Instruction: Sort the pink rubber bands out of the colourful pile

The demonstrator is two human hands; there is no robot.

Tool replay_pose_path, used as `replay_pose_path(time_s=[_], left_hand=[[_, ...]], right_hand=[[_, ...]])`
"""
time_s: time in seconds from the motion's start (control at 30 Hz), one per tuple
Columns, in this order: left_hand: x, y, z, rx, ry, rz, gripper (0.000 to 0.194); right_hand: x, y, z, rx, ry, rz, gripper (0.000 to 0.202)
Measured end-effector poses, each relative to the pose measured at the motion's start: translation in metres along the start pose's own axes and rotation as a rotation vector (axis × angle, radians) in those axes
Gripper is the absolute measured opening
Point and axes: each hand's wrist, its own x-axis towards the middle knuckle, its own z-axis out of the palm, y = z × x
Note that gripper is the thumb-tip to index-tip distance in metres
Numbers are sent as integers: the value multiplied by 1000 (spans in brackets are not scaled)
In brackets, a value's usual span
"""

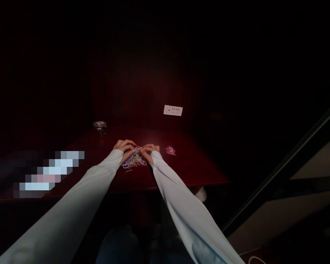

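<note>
A heap of small elastic hair ties (134, 161) in mixed pale colours lies on the dark red table (181, 168). My left hand (123, 146) reaches over its left side with bent fingers, and my right hand (151, 148) comes in from the right. The fingertips of both hands nearly meet at the top of the heap, closed on some of the hair ties; exactly which strands each holds is too small to tell. To the right of my right hand sits a separate little pile of pink hair ties (170, 150).
At the back left stands a clear round container with a lid (99, 124). A white socket panel (173, 110) is on the dark surface behind the table. A pixelated bright patch (55, 172) covers something at the left. A white shoe (201, 194) shows beyond the front edge.
</note>
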Motion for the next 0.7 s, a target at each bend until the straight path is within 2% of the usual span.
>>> replay_pose_path(time_s=[0.07, 0.27, 0.37, 0.7], left_hand=[[0, 2, -1, 6, 1, -5, 25], [-1, 1, 4, -11, 23, 2, 27], [0, -2, 7, -24, 49, 1, 30], [1, -2, 9, -20, 25, -36, 27]], right_hand=[[1, -1, 2, 11, -7, 7, 21], [5, 1, 7, -33, -3, 51, 10], [5, -1, 5, -47, -41, 36, 12], [1, 0, 0, -38, -101, -8, 13]])
